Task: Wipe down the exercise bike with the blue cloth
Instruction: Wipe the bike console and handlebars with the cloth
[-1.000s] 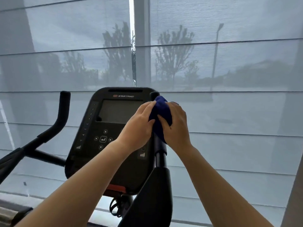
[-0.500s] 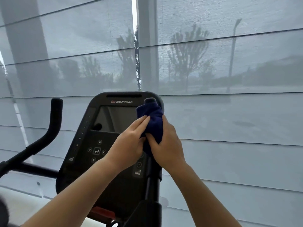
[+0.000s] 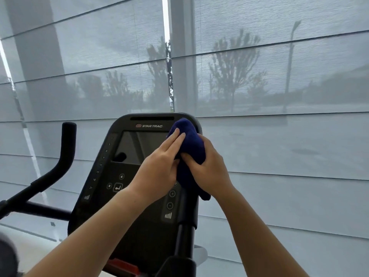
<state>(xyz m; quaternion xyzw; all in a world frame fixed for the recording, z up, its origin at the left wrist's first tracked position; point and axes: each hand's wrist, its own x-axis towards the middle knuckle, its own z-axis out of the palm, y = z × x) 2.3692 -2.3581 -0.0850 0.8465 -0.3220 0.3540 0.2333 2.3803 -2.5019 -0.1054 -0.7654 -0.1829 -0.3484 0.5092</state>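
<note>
Gripping the blue cloth (image 3: 190, 145) from both sides, 2 bare hands meet in front of the exercise bike's console (image 3: 127, 176), a little above the middle of the view. The cloth is bunched over the top of the right handlebar post (image 3: 184, 234), which rises from 6 o'clock and hides inside the fabric; whether the cloth wraps fully round the post cannot be told. The left hand (image 3: 159, 168) lies at the cloth's 9 o'clock side, its fingers (image 3: 175, 136) stretched nearly flat and pressed against the fabric, reaching up toward 12 o'clock, so it presses more than it clasps. The right hand (image 3: 209, 166) is at the cloth's 3 o'clock side, curled closed around the bundle, thumb laid across the front of it. A loose tail of cloth hangs below the right wrist, toward 5 o'clock.

Behind the hands, the console shows a dark screen (image 3: 139, 146), the lettering STAR TRAC above it, a column of numbers down its left edge and round buttons (image 3: 117, 186) near its middle. The cloth's upper end overlaps the console's upper right corner as seen from here. At 9 o'clock the left handlebar (image 3: 60, 156) curves upward, bare and well apart from both hands. Grey sheer window blinds (image 3: 279, 76) fill the background, with trees dimly visible through them.
</note>
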